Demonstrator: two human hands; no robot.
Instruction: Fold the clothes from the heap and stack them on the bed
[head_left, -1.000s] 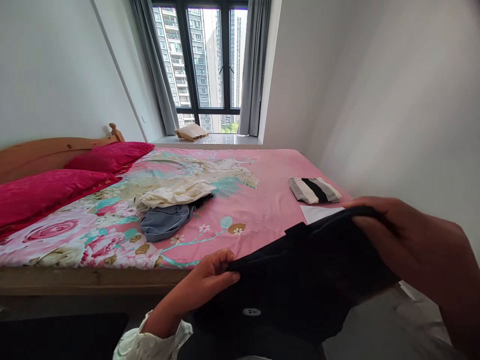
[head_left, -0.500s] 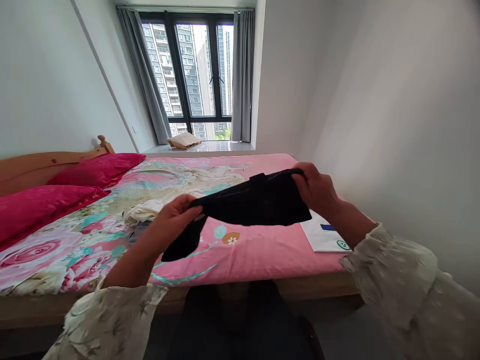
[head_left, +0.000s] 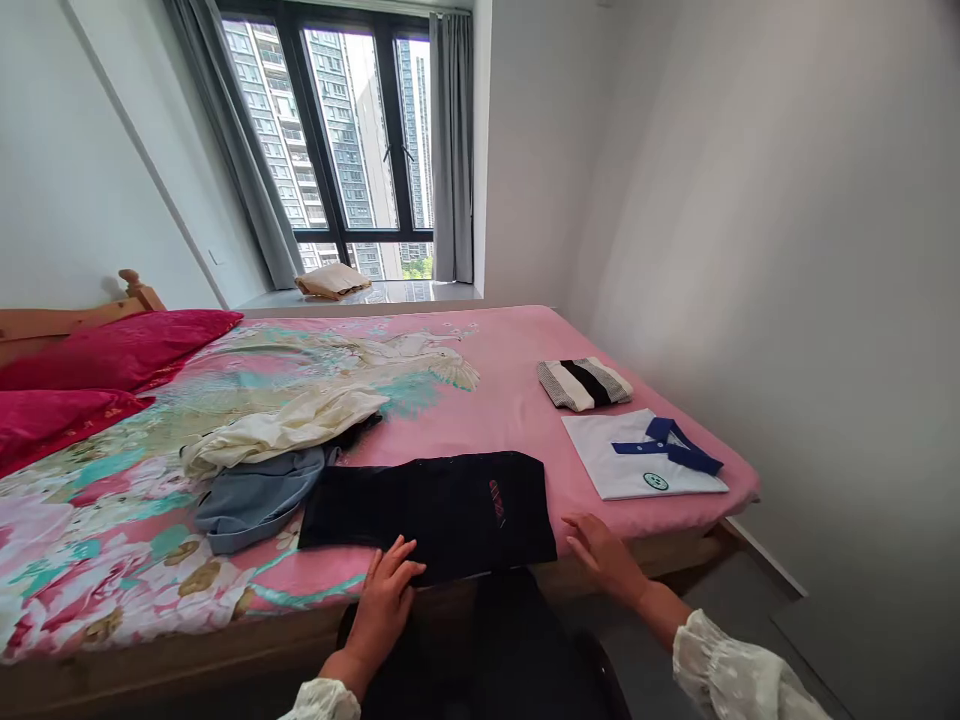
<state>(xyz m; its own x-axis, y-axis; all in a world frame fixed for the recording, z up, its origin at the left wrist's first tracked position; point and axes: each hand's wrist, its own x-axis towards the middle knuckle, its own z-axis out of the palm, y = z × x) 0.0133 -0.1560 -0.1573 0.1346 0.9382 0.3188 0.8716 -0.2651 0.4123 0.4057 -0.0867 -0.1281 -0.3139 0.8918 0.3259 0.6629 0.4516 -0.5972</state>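
Black folded trousers or shorts (head_left: 450, 510), with a small red pattern near the right end, lie flat along the bed's front edge. My left hand (head_left: 386, 590) has its fingers spread at the garment's near edge, its fingertips resting on the cloth. Just beyond the right end, my right hand (head_left: 600, 555) is open over the bed's edge, apart from the garment and holding nothing. A blue-grey garment (head_left: 259, 500) and a crumpled cream garment (head_left: 292, 430) are heaped to the left of the black one, partly overlapping.
A folded white polo shirt (head_left: 630, 465) with a blue collar lies at right, and behind it a folded striped garment (head_left: 585, 384). Red pillows (head_left: 120, 350) are at the left of the bed (head_left: 495, 350). A folded cloth (head_left: 334, 280) sits on the windowsill.
The black garment has gone from being held up between both hands to lying flat on the bed. Both hands have let go and lowered. The view has shifted right.
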